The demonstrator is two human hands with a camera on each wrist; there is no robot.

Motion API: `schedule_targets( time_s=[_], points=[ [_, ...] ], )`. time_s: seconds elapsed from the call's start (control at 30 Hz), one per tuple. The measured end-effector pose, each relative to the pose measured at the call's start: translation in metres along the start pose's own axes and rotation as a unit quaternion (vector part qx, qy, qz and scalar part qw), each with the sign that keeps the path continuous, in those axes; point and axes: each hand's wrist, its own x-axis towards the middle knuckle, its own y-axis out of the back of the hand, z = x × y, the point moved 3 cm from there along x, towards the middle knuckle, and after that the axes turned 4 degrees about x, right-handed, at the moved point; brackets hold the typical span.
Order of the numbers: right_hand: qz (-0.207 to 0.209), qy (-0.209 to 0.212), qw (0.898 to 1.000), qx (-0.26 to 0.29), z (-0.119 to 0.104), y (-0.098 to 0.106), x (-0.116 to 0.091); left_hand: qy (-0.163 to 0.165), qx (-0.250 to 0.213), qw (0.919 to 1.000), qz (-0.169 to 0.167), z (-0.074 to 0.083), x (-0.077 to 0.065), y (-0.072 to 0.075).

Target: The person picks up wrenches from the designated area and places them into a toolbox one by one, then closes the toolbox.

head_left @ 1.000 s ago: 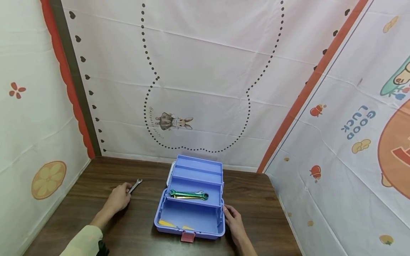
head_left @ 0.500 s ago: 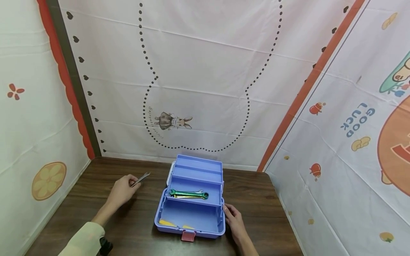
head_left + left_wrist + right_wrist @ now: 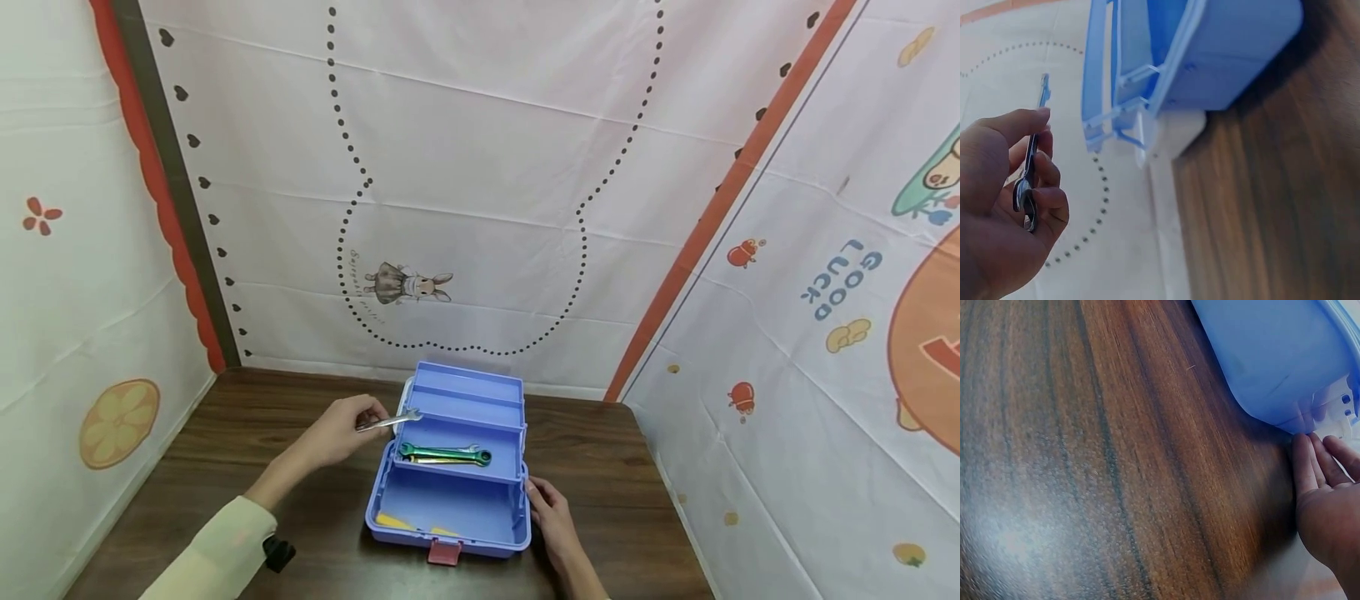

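Note:
My left hand [image 3: 347, 429] pinches a silver wrench [image 3: 392, 420] by the left side of the blue toolbox [image 3: 480, 548], level with its raised trays. In the left wrist view the wrench [image 3: 1030, 156] lies between thumb and fingers, clear of the toolbox [image 3: 1235, 56]. The toolbox stands open. Its lower tray [image 3: 501, 450] holds a green wrench [image 3: 446, 455], with a yellow tool and a silver wrench end partly hidden beside it. At the toolbox's right side my right hand [image 3: 553, 521] rests with fairly straight fingertips [image 3: 1302, 447] against the wall.
Two yellow pieces [image 3: 393, 522] lie in the toolbox's bottom compartment, mostly hidden by the front wall. A red latch [image 3: 444, 552] hangs at the front. The brown wooden table [image 3: 600, 500] is enclosed by printed cloth walls [image 3: 480, 250] at the back and both sides.
My left hand has lifted the silver wrench off the table at the left and carried it right to the toolbox's trays. The right hand has stayed at the toolbox's side.

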Motion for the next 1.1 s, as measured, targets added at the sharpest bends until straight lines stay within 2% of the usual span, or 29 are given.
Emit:
schedule_targets(
  time_s=[0.23,0.4,0.47,0.8,1.1],
  points=[
    [-0.005,0.009,1.0,0.009,0.0,0.001,0.002,-0.059,0.024,0.9972,-0.04,0.02,0.021,-0.016],
    [-0.006,0.008,1.0,0.009,0.001,0.001,0.002,-0.122,0.052,0.9901,-0.047,0.032,0.028,-0.034],
    [-0.006,0.006,1.0,0.011,0.002,0.001,0.001,-0.135,0.065,0.9874,-0.051,0.036,0.03,-0.041],
    [-0.008,0.015,1.0,0.018,0.002,0.001,0.001,-0.144,0.109,0.9807,-0.076,0.045,0.04,-0.078],
    [-0.011,0.024,0.999,0.022,0.003,0.0,0.002,-0.146,0.095,0.979,-0.106,0.046,0.042,-0.098]
  ],
)
